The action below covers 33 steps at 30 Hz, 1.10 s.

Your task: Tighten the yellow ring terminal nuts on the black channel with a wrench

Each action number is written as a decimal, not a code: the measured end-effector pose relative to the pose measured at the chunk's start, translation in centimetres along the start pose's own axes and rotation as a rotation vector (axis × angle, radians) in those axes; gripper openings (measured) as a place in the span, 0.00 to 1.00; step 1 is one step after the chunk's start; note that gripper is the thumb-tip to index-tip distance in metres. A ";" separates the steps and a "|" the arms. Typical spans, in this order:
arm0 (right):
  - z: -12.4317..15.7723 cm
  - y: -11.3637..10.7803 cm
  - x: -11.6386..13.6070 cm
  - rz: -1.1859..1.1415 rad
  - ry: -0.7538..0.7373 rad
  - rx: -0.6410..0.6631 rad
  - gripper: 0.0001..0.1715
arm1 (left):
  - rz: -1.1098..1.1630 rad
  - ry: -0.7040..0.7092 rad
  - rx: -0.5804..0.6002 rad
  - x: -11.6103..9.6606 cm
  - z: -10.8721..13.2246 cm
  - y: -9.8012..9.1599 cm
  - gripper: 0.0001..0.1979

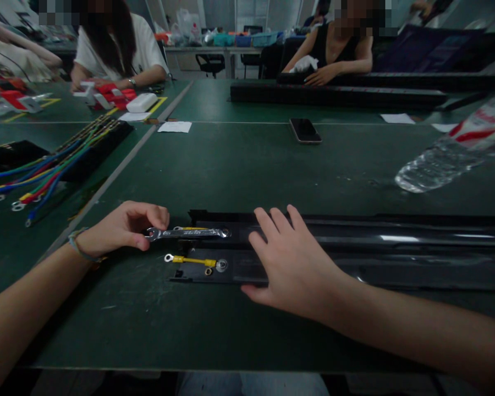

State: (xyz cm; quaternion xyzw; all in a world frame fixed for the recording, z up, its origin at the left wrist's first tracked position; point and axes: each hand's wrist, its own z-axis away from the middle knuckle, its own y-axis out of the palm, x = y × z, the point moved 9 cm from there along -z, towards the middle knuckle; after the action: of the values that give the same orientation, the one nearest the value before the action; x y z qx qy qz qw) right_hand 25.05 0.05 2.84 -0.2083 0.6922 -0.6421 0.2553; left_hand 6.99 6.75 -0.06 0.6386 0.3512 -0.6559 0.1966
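Note:
My left hand is closed on one end of a silver wrench. The wrench's far end sits at a bolt on the rear of two long black channel-shaped profiles. My right hand lies across both profiles, fingers spread, with nothing visible in it; its palm side is hidden. A short yellow cable with ring terminals is at a bolt and washer on the nearer profile. Beside it lies a small brass-coloured nut. A second yellow cable is partly hidden behind the wrench.
A bundle of coloured cables with ring terminals lies at left. A phone and a water bottle on its side are further back. Across the table, other people sit near more black profiles and red-and-white items.

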 end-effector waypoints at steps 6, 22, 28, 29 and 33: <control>0.1 0.0 0.1 -0.021 -0.005 -0.007 0.37 | -0.014 0.000 0.011 -0.1 -0.1 0.2 0.10; 0.0 -0.1 0.1 -0.017 0.000 -0.024 0.37 | -0.025 0.008 0.003 0.2 0.0 -0.1 0.11; 0.1 -0.1 0.1 -0.030 -0.007 -0.023 0.37 | -0.028 -0.002 -0.003 0.4 0.1 -0.3 0.11; 0.1 -0.1 0.1 -0.031 -0.010 -0.022 0.37 | -0.027 -0.004 -0.002 0.4 0.1 -0.3 0.11; 0.1 -0.1 0.0 -0.027 -0.009 -0.023 0.37 | -0.025 -0.002 0.008 0.4 0.1 -0.2 0.11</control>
State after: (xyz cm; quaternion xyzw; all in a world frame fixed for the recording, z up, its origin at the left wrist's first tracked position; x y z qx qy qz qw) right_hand 25.10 -0.06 2.95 -0.2234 0.6957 -0.6364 0.2471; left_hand 6.75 6.91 -0.38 0.6344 0.3564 -0.6603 0.1859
